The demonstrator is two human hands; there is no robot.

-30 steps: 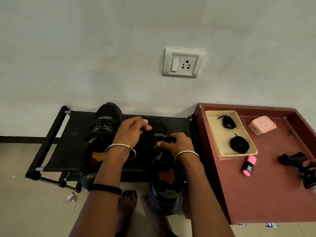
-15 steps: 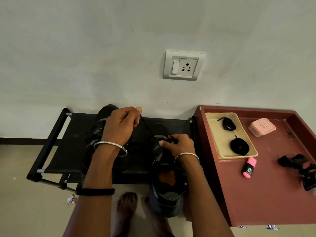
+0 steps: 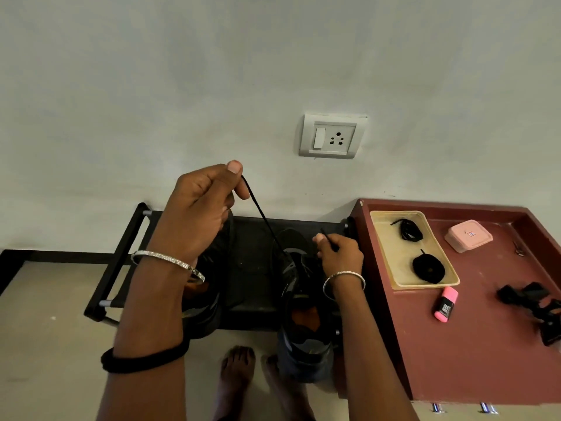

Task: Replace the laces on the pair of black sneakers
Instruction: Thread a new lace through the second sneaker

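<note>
The left hand point(image 3: 197, 208) is raised, its thumb and curled fingers pinching a thin black lace point(image 3: 264, 220) that runs taut down to the eyelets of the right-side black sneaker point(image 3: 303, 314). The right hand point(image 3: 340, 253) pinches a short, stiff lace end just above that shoe. This shoe and the other sneaker point(image 3: 203, 311), mostly hidden by the forearm, sit on a black fabric-and-tube shoe rack point(image 3: 127, 253). On the maroon tabletop point(image 3: 470, 344), a beige rectangular tray point(image 3: 385, 247) holds two coiled black laces point(image 3: 428, 267). The pink highlighter point(image 3: 445, 303) has a label too small to read.
</note>
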